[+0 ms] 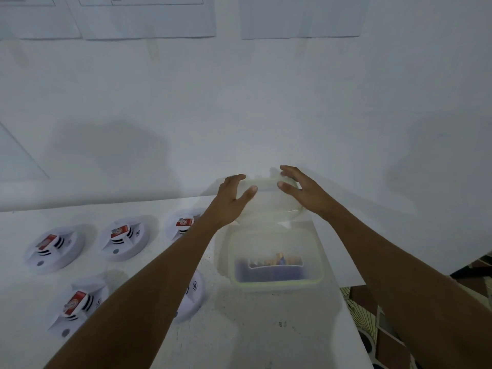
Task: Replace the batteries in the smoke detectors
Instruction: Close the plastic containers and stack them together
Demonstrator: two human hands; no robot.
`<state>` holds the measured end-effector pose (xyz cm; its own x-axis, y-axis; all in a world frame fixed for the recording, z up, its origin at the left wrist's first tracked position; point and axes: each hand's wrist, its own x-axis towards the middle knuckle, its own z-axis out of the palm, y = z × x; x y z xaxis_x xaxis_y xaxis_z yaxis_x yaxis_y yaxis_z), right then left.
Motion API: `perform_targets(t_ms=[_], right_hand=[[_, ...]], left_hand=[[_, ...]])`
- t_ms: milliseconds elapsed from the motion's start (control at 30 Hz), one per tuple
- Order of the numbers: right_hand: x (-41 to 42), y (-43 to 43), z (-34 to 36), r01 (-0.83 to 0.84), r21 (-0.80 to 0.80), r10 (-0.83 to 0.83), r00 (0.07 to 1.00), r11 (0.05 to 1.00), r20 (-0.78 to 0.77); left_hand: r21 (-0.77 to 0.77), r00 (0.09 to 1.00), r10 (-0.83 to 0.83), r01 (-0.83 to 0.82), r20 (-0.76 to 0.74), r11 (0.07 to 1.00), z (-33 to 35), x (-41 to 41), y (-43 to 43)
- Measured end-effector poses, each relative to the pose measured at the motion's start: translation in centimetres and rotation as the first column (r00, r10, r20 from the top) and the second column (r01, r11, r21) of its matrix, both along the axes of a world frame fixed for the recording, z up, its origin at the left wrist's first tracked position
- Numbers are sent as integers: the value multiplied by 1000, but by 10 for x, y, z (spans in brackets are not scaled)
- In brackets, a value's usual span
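Several white round smoke detectors lie on the white table (253, 331), each with a red battery on top: one at the far left (53, 249), one beside it (123, 237), one behind my left forearm (181, 225), one at the front left (77, 304). Another detector (193, 296) is partly hidden by my left arm. A clear plastic container (274, 259) with a green-edged rim holds dark batteries. My left hand (231, 198) and right hand (303, 190) grip the two sides of its clear lid (269, 198), raised above the container's far edge.
A white wall rises just behind the table, with paper sheets (149, 17) taped high up. The table's right edge (354, 315) drops to a patterned floor (386, 328).
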<state>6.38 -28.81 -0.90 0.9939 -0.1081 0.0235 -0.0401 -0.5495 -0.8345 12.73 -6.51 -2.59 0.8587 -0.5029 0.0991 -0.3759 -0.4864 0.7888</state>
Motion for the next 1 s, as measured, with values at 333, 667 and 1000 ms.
perform_targets(t_ms=[333, 667, 1000], right_hand=[[8, 14, -20, 158, 112, -167, 983, 981, 77], [5, 15, -13, 235, 6, -234, 967, 972, 97], [-61, 18, 0, 341, 121, -361, 901, 932, 241]], left_hand=[[-146, 991, 115, -104, 69, 984, -21, 6, -14], [-71, 986, 118, -110, 119, 991, -17, 4, -14], [-211, 968, 169, -128, 186, 969, 1, -47, 14]])
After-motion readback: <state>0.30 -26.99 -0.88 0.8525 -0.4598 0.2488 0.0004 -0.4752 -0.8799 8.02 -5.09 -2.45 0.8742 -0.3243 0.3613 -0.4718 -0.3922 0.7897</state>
